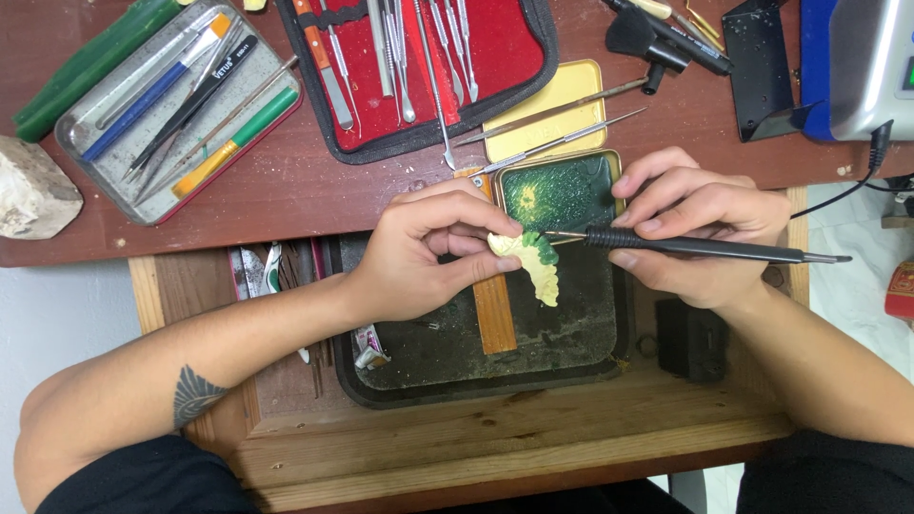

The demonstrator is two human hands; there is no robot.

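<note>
In the head view, the left hand (428,252) pinches a small pale yellow piece with green patches (529,262) near the middle of the frame, over a dark tray (590,333). The piece sticks out to the right of the closed fingertips, and its long axis runs down and to the right. The right hand (700,228) is closed around a slim black tool (705,247), which lies almost level. The tool's metal tip points left and touches the upper edge of the piece. A green-stained tin (562,190) sits just above.
</note>
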